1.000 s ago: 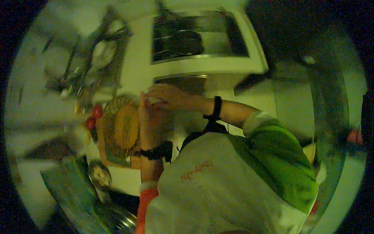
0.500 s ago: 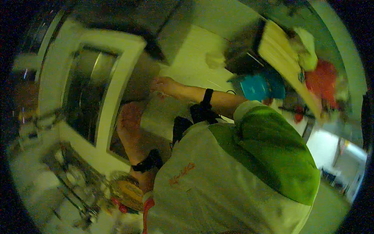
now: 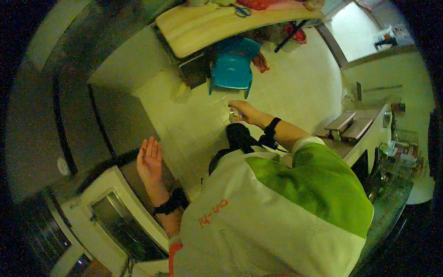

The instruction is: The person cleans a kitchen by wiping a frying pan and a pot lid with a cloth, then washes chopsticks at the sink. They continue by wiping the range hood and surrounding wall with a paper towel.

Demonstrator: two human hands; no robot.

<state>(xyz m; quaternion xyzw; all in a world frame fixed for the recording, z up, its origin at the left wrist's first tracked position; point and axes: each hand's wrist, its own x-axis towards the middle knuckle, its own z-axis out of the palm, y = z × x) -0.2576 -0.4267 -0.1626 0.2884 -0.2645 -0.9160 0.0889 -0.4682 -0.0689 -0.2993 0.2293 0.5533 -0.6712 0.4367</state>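
My left hand is held out at the left with its fingers stretched and nothing in it. Beside it is a dark cabinet front. My right hand hangs over the tiled floor with its fingers curled in. A small pale bit shows at those fingers, too unclear to name. A blue plastic chair stands just beyond the right hand, apart from it. Both wrists wear black straps.
A pale wooden table at the far side bears scissors and a red bag. A white-framed oven is at lower left. Right, a shelf unit stands near a counter with jars. A bright doorway opens at far right.
The view has swung right, away from the oven, so table and chair now lie ahead. My hands have moved apart; my left fingers now show stretched out.
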